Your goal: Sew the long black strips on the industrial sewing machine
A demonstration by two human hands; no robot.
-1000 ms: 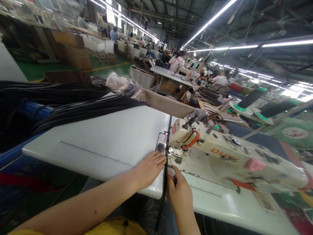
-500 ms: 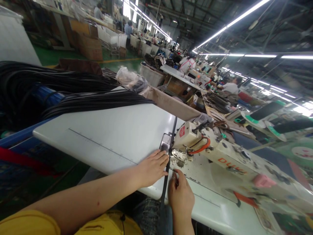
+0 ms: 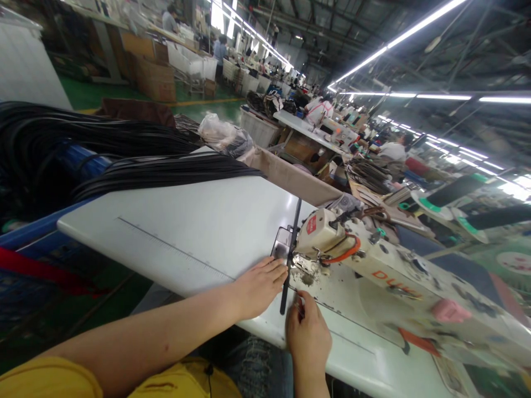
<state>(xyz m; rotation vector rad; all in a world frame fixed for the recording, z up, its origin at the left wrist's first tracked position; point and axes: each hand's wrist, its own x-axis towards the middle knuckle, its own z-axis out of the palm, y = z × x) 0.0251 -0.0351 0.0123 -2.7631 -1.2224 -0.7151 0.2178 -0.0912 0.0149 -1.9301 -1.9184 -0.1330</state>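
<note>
A narrow black strap (image 3: 296, 221) lies under the head of the sewing machine (image 3: 352, 249) and runs from the table's far side toward me. Its near end rests on the white tabletop, between my hands. My left hand (image 3: 261, 284) lies flat, palm down, with its fingertips at the strap's left edge, just in front of the presser foot. To the right of the strap, my right hand (image 3: 307, 331) is closed around a small thin metal tool (image 3: 299, 303). The tool's tip points toward the strap; most of it is hidden by the fingers.
A bundle of black straps (image 3: 174, 174) lies over the table's far left corner, above a blue crate (image 3: 29, 237). Behind the table stands a beige bin (image 3: 290, 174). Thread spools (image 3: 452, 190) are at the right. Several people work at benches farther back.
The strap has slid away from me through the machine: its near end hung over the table's front edge and now lies on the tabletop. Both hands stay almost in place.
</note>
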